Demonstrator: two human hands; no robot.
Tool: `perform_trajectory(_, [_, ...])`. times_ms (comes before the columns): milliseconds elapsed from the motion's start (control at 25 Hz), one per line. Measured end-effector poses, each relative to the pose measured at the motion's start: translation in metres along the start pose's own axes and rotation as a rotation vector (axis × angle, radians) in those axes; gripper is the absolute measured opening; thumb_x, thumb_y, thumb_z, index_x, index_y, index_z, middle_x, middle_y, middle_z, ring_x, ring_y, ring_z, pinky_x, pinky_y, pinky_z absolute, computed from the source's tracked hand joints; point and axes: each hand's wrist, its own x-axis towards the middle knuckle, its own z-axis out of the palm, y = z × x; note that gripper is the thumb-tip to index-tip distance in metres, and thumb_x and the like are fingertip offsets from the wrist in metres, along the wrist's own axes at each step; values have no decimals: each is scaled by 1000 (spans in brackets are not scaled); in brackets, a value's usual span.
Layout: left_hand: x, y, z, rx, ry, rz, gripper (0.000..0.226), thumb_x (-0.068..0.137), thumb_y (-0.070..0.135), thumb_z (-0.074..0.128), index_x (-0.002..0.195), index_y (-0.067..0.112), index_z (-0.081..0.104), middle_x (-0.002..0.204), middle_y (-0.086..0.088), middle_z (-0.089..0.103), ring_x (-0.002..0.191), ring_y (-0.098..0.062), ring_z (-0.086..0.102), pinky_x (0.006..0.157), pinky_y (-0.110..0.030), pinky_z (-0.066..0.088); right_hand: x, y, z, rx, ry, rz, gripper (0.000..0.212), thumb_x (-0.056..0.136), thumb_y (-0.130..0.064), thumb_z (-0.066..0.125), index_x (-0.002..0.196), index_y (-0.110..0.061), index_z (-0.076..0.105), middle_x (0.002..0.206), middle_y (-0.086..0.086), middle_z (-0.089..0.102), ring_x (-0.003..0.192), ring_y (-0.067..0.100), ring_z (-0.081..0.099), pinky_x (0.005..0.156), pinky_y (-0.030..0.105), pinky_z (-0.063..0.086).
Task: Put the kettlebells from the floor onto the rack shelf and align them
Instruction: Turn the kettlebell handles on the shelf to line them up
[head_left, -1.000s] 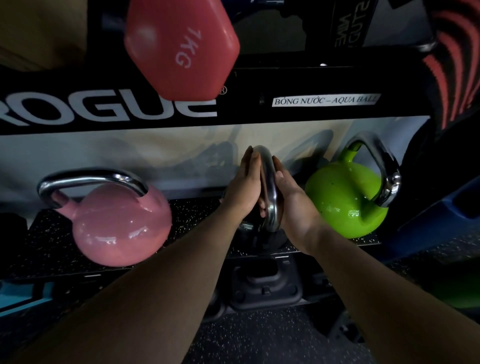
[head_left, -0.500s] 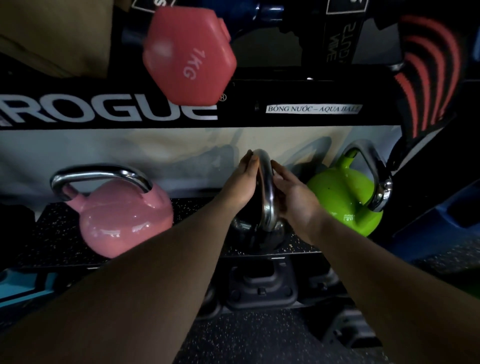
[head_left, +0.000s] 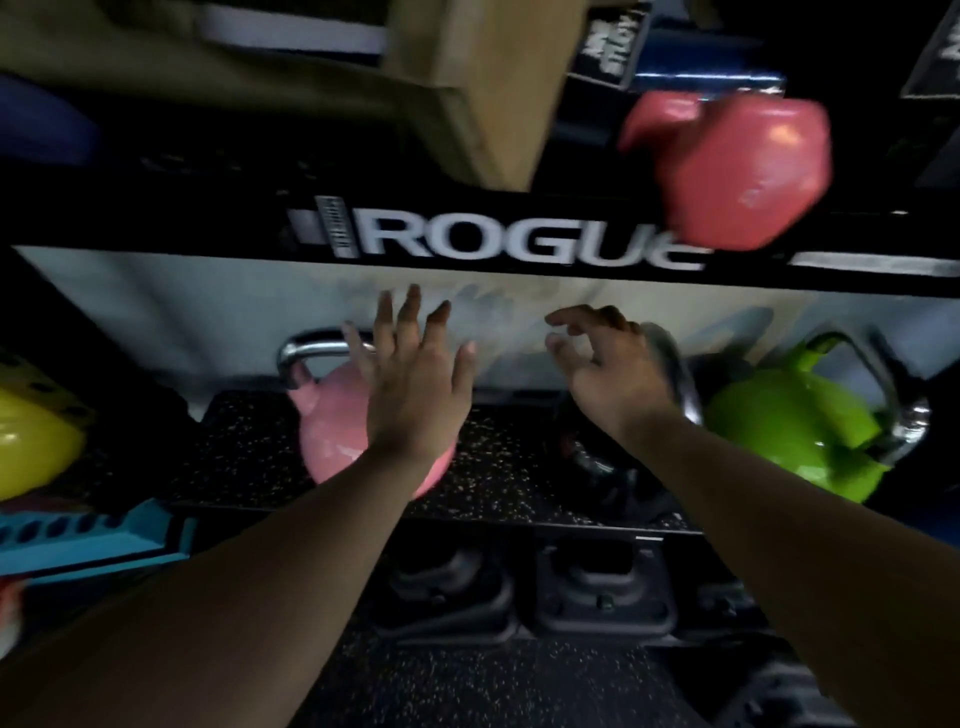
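2 hands now off the black kettlebell (head_left: 597, 457): left hand (head_left: 415, 384) spread, right hand (head_left: 608, 374) loosely curled, empty.

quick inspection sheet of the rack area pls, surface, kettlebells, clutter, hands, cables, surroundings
surface: speckled black rack shelf, bare patches between the bells.
job's things: pink kettlebell on the left, black kettlebell in the middle, green kettlebell on the right, all on the shelf; black one's handle sits edge-on to the camera, pink one's broadside.
clutter: red dumbbell overhanging from the shelf above; yellow object at far left.
hands: left hand open, fingers spread, in front of the pink bell; right hand open, fingers curled, beside the black bell's handle; neither grips anything.
cables: nothing seen.
surroundings: dark square-handled weights below the shelf; image dim and blurred.
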Motion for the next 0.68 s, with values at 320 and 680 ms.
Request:
perform_trajectory(320, [-6, -111, -39, -415, -134, -784, 79, 89, 71, 39, 147, 18, 32, 154, -17, 29, 136, -46, 35, 109, -60, 32, 28, -102, 126, 75, -238, 86, 54, 89, -61, 49, 135, -34, 48, 127, 12, 53, 122, 34, 47, 105, 44, 40])
perform_trajectory(680, [41, -144, -28, -749, -423, -611, 79, 96, 68, 25, 142, 6, 36, 134, -20, 54, 108, -27, 58, 74, -29, 42, -2, -138, 162, 210, -71, 202, 39, 97, -49, 44, 125, -22, 48, 114, 11, 57, 107, 31, 50, 88, 42, 44])
